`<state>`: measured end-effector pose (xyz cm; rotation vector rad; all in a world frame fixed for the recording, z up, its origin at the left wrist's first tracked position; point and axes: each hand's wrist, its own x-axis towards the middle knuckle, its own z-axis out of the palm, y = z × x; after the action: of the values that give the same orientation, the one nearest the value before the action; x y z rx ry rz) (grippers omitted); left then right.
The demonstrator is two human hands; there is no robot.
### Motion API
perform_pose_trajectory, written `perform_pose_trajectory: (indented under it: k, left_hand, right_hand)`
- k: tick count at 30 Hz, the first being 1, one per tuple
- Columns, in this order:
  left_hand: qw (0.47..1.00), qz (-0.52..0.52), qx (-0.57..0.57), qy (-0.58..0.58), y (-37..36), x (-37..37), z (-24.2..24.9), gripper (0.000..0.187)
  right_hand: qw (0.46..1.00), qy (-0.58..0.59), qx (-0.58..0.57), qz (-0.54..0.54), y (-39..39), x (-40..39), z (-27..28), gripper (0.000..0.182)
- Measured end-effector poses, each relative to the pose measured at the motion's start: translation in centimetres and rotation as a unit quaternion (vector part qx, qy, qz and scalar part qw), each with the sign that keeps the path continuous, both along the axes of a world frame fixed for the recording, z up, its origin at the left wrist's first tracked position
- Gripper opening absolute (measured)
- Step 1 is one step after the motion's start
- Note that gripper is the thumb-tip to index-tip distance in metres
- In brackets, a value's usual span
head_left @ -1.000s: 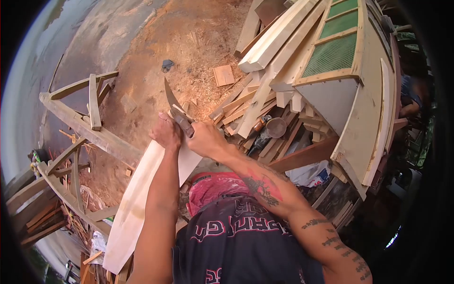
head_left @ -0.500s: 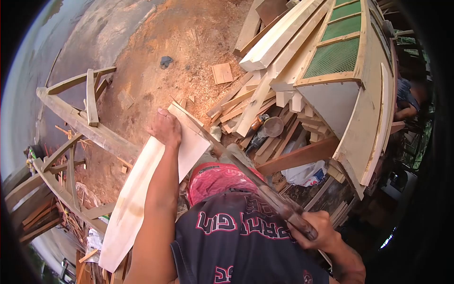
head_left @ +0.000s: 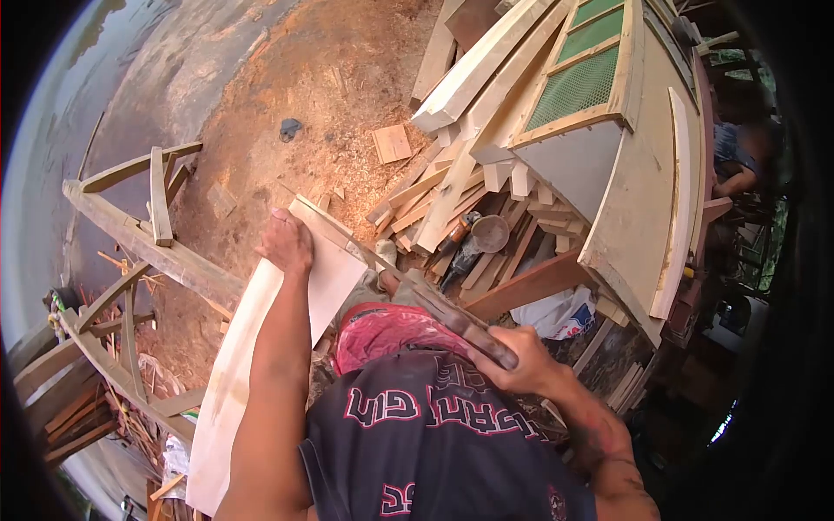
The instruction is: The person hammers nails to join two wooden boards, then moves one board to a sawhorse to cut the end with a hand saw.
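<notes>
In the head view, my left hand [head_left: 287, 243] is closed over the far end of a long pale wooden board [head_left: 230, 382] that slants down to the lower left, past my forearm. My right hand [head_left: 519, 360] grips the dark wooden handle of a handsaw [head_left: 434, 304]. The narrow blade runs up and left to the board's far end, on the side toward my right hand. How deep its teeth sit in the wood I cannot see. My legs, in red shorts, are partly under the board.
Curved timber frames [head_left: 156, 239] stand at the left. A pile of offcuts [head_left: 443, 187] and a power tool [head_left: 460, 247] lie ahead, beside a wooden structure with green mesh [head_left: 578, 91]. A white sack [head_left: 556, 313] lies below it. Another person [head_left: 737, 161] is at the far right.
My right hand has pushed the saw forward and to the left, toward the board. My left hand stays on the board, and the whole view has shifted slightly.
</notes>
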<state>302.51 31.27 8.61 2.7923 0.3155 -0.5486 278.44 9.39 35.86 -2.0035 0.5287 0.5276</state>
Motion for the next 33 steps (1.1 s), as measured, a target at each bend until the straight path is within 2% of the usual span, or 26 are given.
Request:
perform_pose_trajectory:
  k: [2,4,6,8,9,11,12,13,14,16,17,20,21,23,25,26,27,29,32,33]
  left_hand:
    - [0.999,0.015,-0.008,-0.041,0.2,0.3,-1.1,0.055]
    - [0.997,0.019,-0.010,-0.075,0.3,0.1,-2.5,0.055]
    - [0.998,-0.006,-0.017,-0.055,0.5,-0.3,-1.8,0.054]
    - [0.998,-0.006,-0.016,-0.058,0.3,-0.3,-2.0,0.054]
    - [0.998,-0.003,-0.007,-0.067,0.5,-0.4,-2.5,0.054]
    - [0.998,-0.002,-0.012,-0.059,0.5,-0.1,-2.3,0.055]
    - [0.998,0.008,-0.023,-0.062,0.4,-0.2,-1.7,0.056]
    - [0.997,0.017,-0.035,-0.067,0.4,-0.1,-1.2,0.057]
    - [0.996,0.028,-0.049,-0.068,0.0,0.3,-0.8,0.057]
    - [1.000,0.010,-0.022,-0.005,-0.7,-0.1,0.6,0.058]
    - [1.000,0.007,-0.005,0.013,-0.9,0.2,1.2,0.059]
    - [0.999,0.011,0.002,-0.051,-0.1,-0.3,-1.6,0.060]
    - [0.998,0.015,-0.003,-0.053,-0.4,-0.2,-0.7,0.059]
    - [0.999,0.002,0.007,-0.045,0.2,-1.6,-0.9,0.058]
    - [0.999,-0.002,0.016,-0.050,-0.2,-0.4,-0.9,0.057]
    - [0.998,0.003,0.005,-0.058,-0.5,0.2,-0.5,0.057]
    - [0.998,0.007,-0.004,-0.057,-0.6,0.2,0.0,0.056]
    - [0.997,0.013,-0.017,-0.071,-0.5,-0.3,0.0,0.055]
    - [0.999,0.024,-0.020,-0.027,-0.5,0.0,0.1,0.053]
    - [0.998,0.024,-0.027,-0.048,-0.5,-0.2,-0.4,0.053]
  right_hand:
    - [0.997,0.009,-0.035,0.068,-1.2,-4.0,6.9,0.026]
    - [0.995,0.022,-0.053,0.087,-1.6,-3.9,12.8,0.023]
    - [0.994,0.027,-0.057,0.091,-1.2,-3.0,13.8,0.021]
    - [0.994,0.004,-0.063,0.095,-0.7,-1.4,9.9,0.020]
    - [0.994,-0.013,-0.060,0.089,0.4,0.5,5.0,0.018]
    - [0.997,-0.046,-0.007,0.053,3.0,5.3,-9.4,0.020]
    - [0.989,-0.136,-0.022,0.054,5.1,7.9,-16.3,0.022]
    - [0.996,-0.068,-0.017,0.053,7.4,10.2,-17.3,0.020]
    - [0.989,-0.147,-0.023,0.027,8.6,10.4,-17.3,0.019]
    - [0.997,-0.083,0.001,0.010,6.2,10.0,-16.6,0.019]
    - [0.994,-0.106,0.013,0.009,5.6,9.6,-16.7,0.019]
    - [0.992,-0.126,0.005,0.019,5.0,7.1,-13.1,0.020]
    - [0.993,-0.113,0.002,0.025,3.5,5.2,-10.4,0.020]
    - [0.999,-0.034,0.009,0.003,0.6,0.1,-2.7,0.023]
    - [0.997,-0.021,-0.017,0.077,-1.2,-4.4,3.6,0.021]
    - [0.999,0.028,-0.007,0.044,-1.4,-5.1,7.9,0.020]
    - [0.992,-0.005,-0.037,0.120,-2.3,-5.7,11.4,0.024]
    - [0.996,0.052,-0.025,0.073,-2.5,-5.3,16.7,0.024]
    - [0.992,0.036,-0.046,0.109,-2.4,-2.2,15.0,0.022]
    - [0.994,0.033,-0.047,0.098,-1.8,-1.7,11.4,0.020]
